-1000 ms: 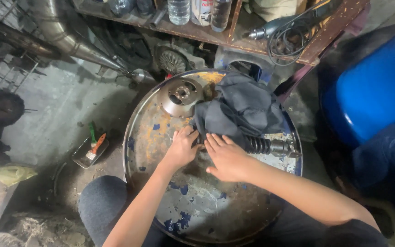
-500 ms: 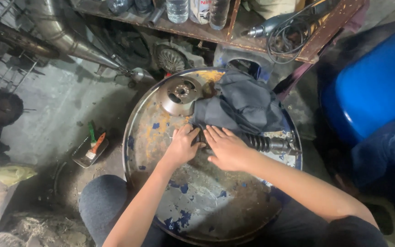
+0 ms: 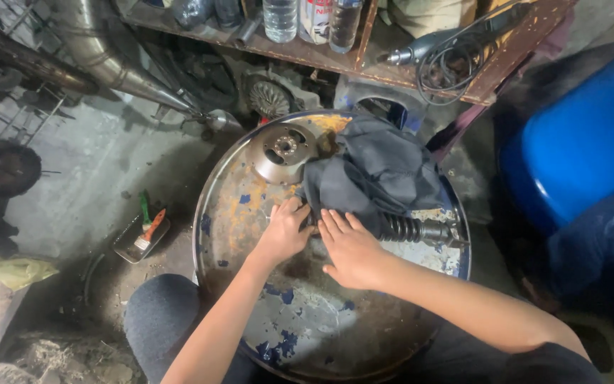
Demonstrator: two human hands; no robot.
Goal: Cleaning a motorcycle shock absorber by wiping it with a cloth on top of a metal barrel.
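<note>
Shaft with ribbed rubber boot (image 3: 412,230) lies across the rusty drum lid (image 3: 307,334), running from centre toward 3 o'clock; its inner end is hidden under a dark grey cloth (image 3: 378,174). Cloth bunched over the lid's upper right, about 1 o'clock.

Left hand (image 3: 283,231): on the lid just left of centre, fingers curled in at the cloth's lower edge where the shaft end sits. Whether it actually grips the shaft or only the cloth, cannot tell; the fingertips are tucked out of sight.

Right hand (image 3: 352,249): palm down, fingers spread flat, pressing on the cloth and shaft just beside the left hand. Open, closed around nothing.

Round metal disc with centre hub (image 3: 282,151) rests on the lid at 11 o'clock, touching the cloth's edge.

Off the lid: small tray with green and orange tools (image 3: 143,235) on the floor at 9 o'clock. Wooden shelf (image 3: 421,78) at 12 o'clock carrying plastic bottles (image 3: 280,18) and a corded power tool (image 3: 428,46). Blue barrel (image 3: 577,142) at 3 o'clock.
</note>
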